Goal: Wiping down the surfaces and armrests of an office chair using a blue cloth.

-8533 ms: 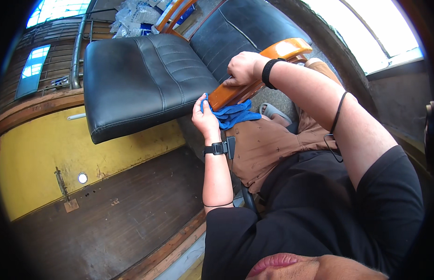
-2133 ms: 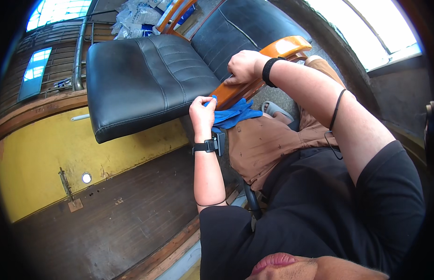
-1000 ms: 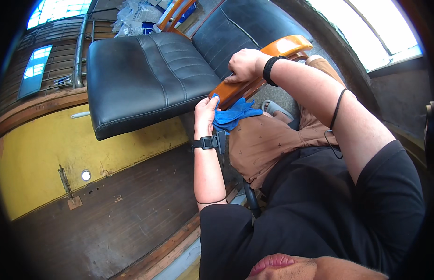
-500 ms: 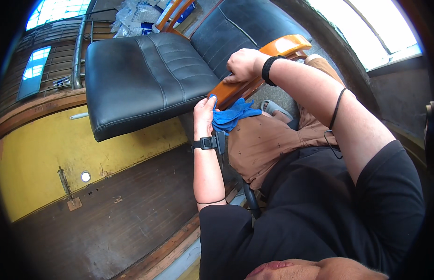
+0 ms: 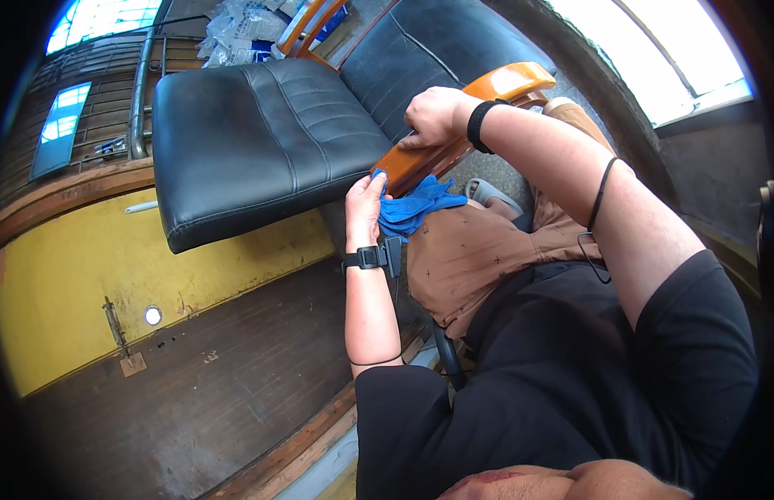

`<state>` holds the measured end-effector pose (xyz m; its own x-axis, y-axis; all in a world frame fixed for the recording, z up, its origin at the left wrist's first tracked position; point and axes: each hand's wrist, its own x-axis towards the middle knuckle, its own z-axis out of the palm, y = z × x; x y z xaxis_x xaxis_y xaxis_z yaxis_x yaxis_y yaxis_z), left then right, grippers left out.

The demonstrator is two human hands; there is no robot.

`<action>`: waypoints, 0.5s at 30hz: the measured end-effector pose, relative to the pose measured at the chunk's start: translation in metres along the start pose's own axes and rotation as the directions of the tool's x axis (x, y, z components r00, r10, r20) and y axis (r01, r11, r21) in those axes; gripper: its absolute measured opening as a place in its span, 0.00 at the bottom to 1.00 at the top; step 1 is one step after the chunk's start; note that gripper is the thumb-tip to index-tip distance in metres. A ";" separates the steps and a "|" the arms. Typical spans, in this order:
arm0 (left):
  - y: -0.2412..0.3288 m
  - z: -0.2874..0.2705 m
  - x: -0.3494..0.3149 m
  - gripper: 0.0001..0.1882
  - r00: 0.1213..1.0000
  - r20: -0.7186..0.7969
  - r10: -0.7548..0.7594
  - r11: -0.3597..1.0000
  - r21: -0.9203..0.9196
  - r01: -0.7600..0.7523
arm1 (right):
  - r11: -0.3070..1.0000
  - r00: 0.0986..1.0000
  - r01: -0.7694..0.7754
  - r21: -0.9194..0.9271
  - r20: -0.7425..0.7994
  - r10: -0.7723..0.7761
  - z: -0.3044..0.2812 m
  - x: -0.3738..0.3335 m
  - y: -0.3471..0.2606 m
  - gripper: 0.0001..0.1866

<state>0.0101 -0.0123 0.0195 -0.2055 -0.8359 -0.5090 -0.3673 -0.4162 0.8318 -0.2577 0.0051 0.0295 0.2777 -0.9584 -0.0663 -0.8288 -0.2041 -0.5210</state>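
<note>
The left hand (image 5: 364, 202) pinches the cloth (image 5: 416, 208) at the armrest's (image 5: 395, 163) front end, slack hanging below it; the right hand's (image 5: 438, 117) fingers curl over the armrest, as earlier. The left forearm (image 5: 373, 317) has shifted leftward of the armrest.

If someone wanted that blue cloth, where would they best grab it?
Probably by the loose folds of the blue cloth, coming in from the person's right. Those crumpled folds spread between the wooden armrest and the brown trousers, so they should bunch easily, whereas the left hand pinches the upper-left end.
</note>
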 end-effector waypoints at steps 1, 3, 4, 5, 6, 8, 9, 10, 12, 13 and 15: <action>0.000 -0.001 0.000 0.13 1.000 0.007 -0.001 1.000 -0.002 0.001 | 1.000 1.000 0.000 0.000 0.003 0.000 0.000 0.000 -0.001 0.30; 0.002 -0.003 0.000 0.15 1.000 0.016 -0.011 1.000 0.009 0.011 | 1.000 1.000 0.007 -0.004 0.003 -0.007 -0.001 0.000 -0.001 0.30; 0.003 -0.004 0.000 0.17 0.999 0.025 -0.024 1.000 0.020 0.023 | 1.000 1.000 0.013 -0.007 0.003 -0.013 -0.001 0.000 -0.002 0.30; 0.004 -0.003 0.000 0.17 0.999 0.027 -0.024 0.999 0.022 0.023 | 1.000 1.000 0.011 -0.006 0.002 -0.011 -0.001 0.000 -0.001 0.30; 0.005 -0.001 0.000 0.16 0.999 0.030 -0.012 0.999 0.040 0.011 | 1.000 1.000 0.000 -0.004 0.005 0.000 0.000 0.000 0.000 0.30; 0.005 0.000 0.000 0.16 0.999 0.032 0.000 0.998 0.057 -0.002 | 1.000 1.000 -0.008 -0.002 0.009 0.008 0.000 0.001 0.001 0.30; 0.005 0.000 0.001 0.15 1.000 0.015 0.000 0.997 0.080 -0.001 | 1.000 1.000 -0.009 -0.003 0.005 0.009 0.000 0.001 0.001 0.30; 0.004 -0.001 0.002 0.15 1.000 -0.002 0.001 0.995 0.103 0.000 | 1.000 1.000 -0.011 -0.004 0.000 0.011 0.000 0.001 0.000 0.30; 0.004 0.000 0.003 0.15 0.999 -0.038 0.000 0.993 0.117 0.004 | 1.000 1.000 -0.011 0.001 0.006 0.011 -0.003 0.000 -0.002 0.30; 0.004 0.000 0.004 0.15 0.997 -0.075 0.000 0.991 0.132 0.010 | 1.000 1.000 -0.012 0.006 0.011 0.012 -0.004 -0.001 -0.003 0.30; 0.002 -0.002 0.008 0.15 0.996 -0.084 -0.002 0.993 0.120 0.013 | 1.000 1.000 -0.006 0.002 0.009 0.006 -0.004 -0.001 -0.004 0.30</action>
<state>0.0100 -0.0203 0.0174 -0.1278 -0.8619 -0.4907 -0.4763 -0.3806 0.7926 -0.2568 0.0061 0.0352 0.2768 -0.9578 -0.0775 -0.8296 -0.1975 -0.5223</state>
